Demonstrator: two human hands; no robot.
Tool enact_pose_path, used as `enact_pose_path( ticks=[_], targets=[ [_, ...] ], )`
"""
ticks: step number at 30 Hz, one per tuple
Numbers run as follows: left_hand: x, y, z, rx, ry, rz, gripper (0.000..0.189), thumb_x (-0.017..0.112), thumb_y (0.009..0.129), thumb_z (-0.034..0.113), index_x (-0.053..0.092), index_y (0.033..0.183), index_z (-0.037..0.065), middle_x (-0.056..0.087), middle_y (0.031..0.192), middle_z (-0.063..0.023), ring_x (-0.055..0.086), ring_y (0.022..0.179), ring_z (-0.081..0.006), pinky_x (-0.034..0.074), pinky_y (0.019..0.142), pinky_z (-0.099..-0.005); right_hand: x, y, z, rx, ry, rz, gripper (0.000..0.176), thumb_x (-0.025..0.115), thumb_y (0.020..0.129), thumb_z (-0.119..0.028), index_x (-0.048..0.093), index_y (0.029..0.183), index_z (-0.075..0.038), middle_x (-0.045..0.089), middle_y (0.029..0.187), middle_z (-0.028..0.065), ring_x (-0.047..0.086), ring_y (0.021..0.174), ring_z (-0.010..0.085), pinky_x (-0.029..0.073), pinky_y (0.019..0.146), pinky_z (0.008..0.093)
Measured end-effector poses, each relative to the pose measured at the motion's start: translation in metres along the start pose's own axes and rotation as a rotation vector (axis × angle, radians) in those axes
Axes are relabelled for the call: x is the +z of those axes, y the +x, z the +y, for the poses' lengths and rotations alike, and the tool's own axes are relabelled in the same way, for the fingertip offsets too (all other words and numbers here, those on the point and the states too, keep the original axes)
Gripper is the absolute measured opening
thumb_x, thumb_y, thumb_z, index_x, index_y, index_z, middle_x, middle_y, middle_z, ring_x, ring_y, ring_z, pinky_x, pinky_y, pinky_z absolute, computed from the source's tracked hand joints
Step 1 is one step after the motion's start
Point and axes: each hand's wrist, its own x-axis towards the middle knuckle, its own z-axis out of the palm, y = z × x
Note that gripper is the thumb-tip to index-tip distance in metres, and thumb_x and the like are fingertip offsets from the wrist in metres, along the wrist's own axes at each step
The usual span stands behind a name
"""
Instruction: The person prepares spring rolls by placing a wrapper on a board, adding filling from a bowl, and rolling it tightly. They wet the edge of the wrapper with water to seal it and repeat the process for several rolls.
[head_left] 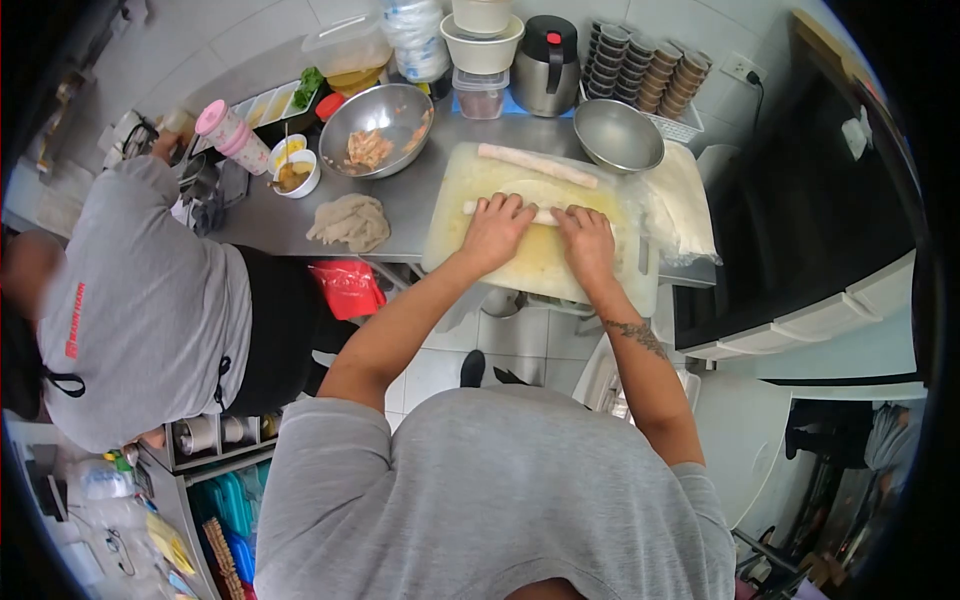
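Both my hands rest on a pale rolled wrapper [545, 217] on the yellowish cutting board [450, 240]. My left hand [495, 230] presses its left part with bent fingers, and my right hand [585, 240] presses its right part. The fingers lie over the roll from above. A flat, whitish sheet [540, 190] shows just behind the roll. Farther back on the board lies a longer pinkish roll [537, 166], touched by neither hand. To the left, a steel bowl [398, 118] holds an orange-pink filling [369, 149].
A co-worker [150, 290] in a grey shirt stands at the left. A crumpled cloth [350, 222] and small bowls [295, 174] lie left of the board. An empty steel bowl [619, 135], a bag of white sheets [680, 205] and a thermos [545, 67] stand behind and right.
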Motion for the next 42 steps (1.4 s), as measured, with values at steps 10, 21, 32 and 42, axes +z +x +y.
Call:
enact_pose_path(
  ticks=[10,21,32,42],
  targets=[
    [0.005,0.014,-0.023,-0.028,-0.048,-0.148,0.037,0.055,0.081,0.005,0.061,0.116,0.015,0.054,0.1,-0.0051,0.049,0.097,-0.0246,0.033,0.081,-0.0393,-0.01,0.004,0.019,0.17,0.172,-0.107,0.027,0.062,0.082,-0.011,0.064,0.109,-0.009,0.06,0.1,0.0088,0.056,0.095,0.0291,0.047,0.084,0.0385],
    [0.001,0.015,-0.027,-0.028,-0.091,-0.098,0.037,0.056,0.082,0.006,0.06,0.118,0.014,0.054,0.103,-0.0066,0.049,0.1,-0.0258,0.034,0.084,-0.0391,-0.006,0.007,0.001,-0.017,0.025,-0.047,0.039,0.061,0.076,-0.006,0.065,0.114,-0.014,0.061,0.106,0.0066,0.055,0.099,0.0262,0.042,0.09,0.0388],
    [0.0,0.008,-0.04,-0.001,-0.028,-0.058,0.044,0.054,0.076,0.0,0.061,0.117,0.014,0.054,0.1,-0.0066,0.051,0.098,-0.0252,0.036,0.082,-0.0379,0.003,0.027,0.024,0.138,0.118,-0.284,0.044,0.055,0.076,-0.002,0.064,0.116,-0.018,0.061,0.106,0.0067,0.056,0.1,0.0274,0.042,0.09,0.0382],
    [-0.006,0.019,-0.048,-0.042,-0.095,-0.153,0.046,0.054,0.076,0.0,0.06,0.119,0.014,0.053,0.099,-0.0075,0.051,0.1,-0.0267,0.037,0.083,-0.0409,0.004,0.01,0.024,0.073,0.038,-0.111,0.043,0.057,0.08,-0.006,0.063,0.119,-0.022,0.059,0.104,0.0068,0.054,0.101,0.0266,0.04,0.092,0.0406]
  ],
)
